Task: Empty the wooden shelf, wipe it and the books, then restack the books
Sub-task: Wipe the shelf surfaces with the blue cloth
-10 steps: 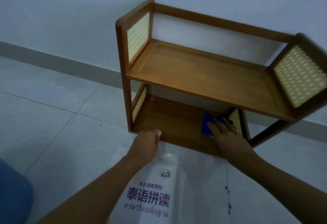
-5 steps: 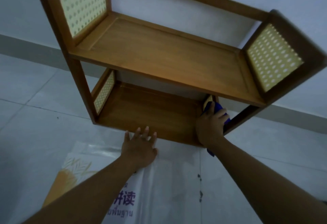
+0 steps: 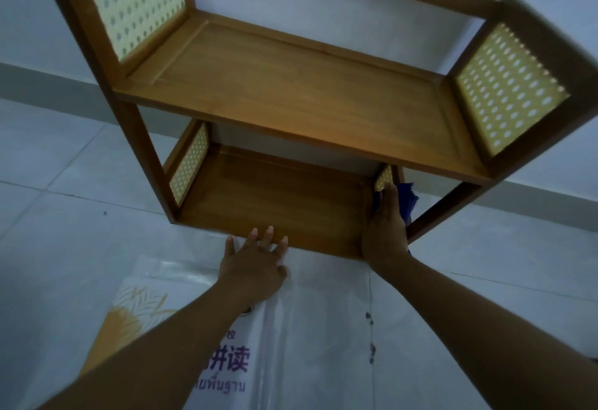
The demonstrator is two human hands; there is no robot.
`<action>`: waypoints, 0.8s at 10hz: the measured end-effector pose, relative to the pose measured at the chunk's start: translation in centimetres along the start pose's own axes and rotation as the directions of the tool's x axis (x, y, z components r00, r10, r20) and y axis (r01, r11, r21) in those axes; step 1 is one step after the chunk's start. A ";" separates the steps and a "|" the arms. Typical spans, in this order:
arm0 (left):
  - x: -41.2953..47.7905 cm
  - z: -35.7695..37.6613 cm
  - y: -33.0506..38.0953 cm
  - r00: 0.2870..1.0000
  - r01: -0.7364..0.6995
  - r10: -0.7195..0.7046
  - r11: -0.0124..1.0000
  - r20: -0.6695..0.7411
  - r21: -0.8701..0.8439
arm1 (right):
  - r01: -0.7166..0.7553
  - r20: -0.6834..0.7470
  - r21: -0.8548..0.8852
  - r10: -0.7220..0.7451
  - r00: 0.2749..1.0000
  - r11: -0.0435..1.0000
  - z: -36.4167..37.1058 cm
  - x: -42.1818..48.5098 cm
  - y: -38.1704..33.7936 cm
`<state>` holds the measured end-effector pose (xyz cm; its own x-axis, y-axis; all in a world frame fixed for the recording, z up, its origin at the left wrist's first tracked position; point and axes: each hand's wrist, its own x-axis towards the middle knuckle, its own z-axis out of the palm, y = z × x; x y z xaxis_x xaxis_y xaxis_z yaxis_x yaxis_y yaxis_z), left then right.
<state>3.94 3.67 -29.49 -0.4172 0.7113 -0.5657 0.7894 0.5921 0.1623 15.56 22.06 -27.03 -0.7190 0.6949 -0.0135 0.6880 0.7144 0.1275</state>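
shelf [image 3: 291,86] | right hand [image 3: 385,231] — holds cloth [image 3: 408,202] (blue) | left hand [image 3: 255,267] flat on book [image 3: 307,361]

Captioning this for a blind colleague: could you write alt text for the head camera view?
A person's right hand holds a blue cloth against the right end of the lower tier of an empty two-tier wooden shelf. The left hand lies flat, fingers spread, on a plastic-covered book on the tiled floor in front of it.
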 end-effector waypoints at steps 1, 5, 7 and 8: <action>0.0 0.0 0.0 1.000 0.000 0.000 1.000 0.002 -0.006 | 0.028 0.072 -0.072 -0.023 0.997 0.997 0.8 1.8 0.5; 0.1 0.1 0.0 1.000 -0.006 0.006 1.000 0.005 -0.014 | 0.505 0.352 -0.764 -0.395 0.848 0.403 1.6 -4.3 3.9; 0.0 0.5 -0.2 1.000 -0.010 0.010 1.000 -0.012 -0.010 | 0.409 0.272 -0.813 -0.349 0.897 0.415 -2.5 -4.5 5.8; 0.0 0.5 -0.2 1.000 -0.011 0.011 1.000 -0.014 -0.014 | 0.360 0.216 -0.824 -0.345 0.913 0.438 -5.0 -4.6 6.2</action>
<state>4.05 3.38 -29.93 -0.4146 0.7229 -0.5528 0.7877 0.5892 0.1797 22.65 22.93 -21.25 -0.8729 0.4061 -0.2705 -0.0387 0.4950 0.8680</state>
